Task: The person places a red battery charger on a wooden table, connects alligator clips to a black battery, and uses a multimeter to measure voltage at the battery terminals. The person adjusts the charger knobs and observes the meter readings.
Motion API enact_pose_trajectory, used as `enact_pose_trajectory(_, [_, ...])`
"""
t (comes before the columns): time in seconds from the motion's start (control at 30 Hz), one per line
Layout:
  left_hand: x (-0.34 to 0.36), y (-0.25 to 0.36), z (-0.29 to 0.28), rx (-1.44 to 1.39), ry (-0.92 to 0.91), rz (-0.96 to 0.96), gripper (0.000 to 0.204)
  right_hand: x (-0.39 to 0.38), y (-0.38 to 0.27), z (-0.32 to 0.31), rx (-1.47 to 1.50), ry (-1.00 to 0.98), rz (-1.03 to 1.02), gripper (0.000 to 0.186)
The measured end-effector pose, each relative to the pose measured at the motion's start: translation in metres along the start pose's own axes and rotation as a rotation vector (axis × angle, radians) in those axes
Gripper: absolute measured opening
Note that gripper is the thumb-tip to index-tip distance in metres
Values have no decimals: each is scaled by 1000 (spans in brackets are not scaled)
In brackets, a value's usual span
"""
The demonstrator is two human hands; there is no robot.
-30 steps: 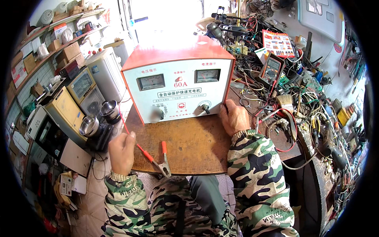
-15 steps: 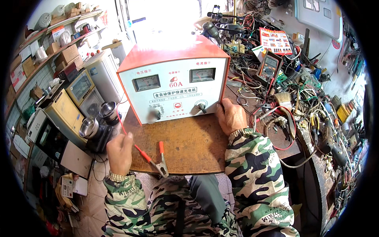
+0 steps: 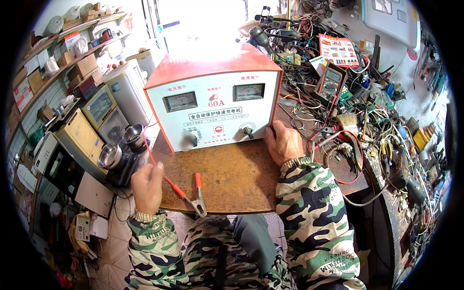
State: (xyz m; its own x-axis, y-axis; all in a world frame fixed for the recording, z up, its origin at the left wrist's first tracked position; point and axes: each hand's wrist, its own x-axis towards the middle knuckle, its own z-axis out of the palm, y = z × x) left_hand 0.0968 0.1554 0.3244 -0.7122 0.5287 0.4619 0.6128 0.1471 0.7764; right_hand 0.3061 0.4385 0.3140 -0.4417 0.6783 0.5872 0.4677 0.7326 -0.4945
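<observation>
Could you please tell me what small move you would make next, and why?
I would probably use the left hand to draw the red-handled clamp farther onto the wooden table, since its metal end appears to reach past the front edge and that hand is right by the red cable.

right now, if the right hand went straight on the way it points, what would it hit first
Likely the red-and-white box, at its lower right corner; the right hand seems against it, though contact is unclear.
</observation>
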Motion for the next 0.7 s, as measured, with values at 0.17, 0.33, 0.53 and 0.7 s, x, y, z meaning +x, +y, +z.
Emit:
enact_pose_trajectory(0.17, [-1, 2, -1, 5, 9, 19, 37, 0, 0, 0, -8, -17, 5, 22])
enact_pose_trajectory(0.33, [0, -2, 0, 5, 14, 39, 38, 0, -1, -2, 2, -31, 10, 25])
enact_pose_trajectory(0.53, [-1, 0, -1, -17, -3, 22, 41, -1, -2, -2, 13, -20, -23, 23])
enact_pose_trajectory(0.7, [-3, 2, -1, 20, 12, 35, 40, 0, -4, 0, 40, 5, -49, 22])
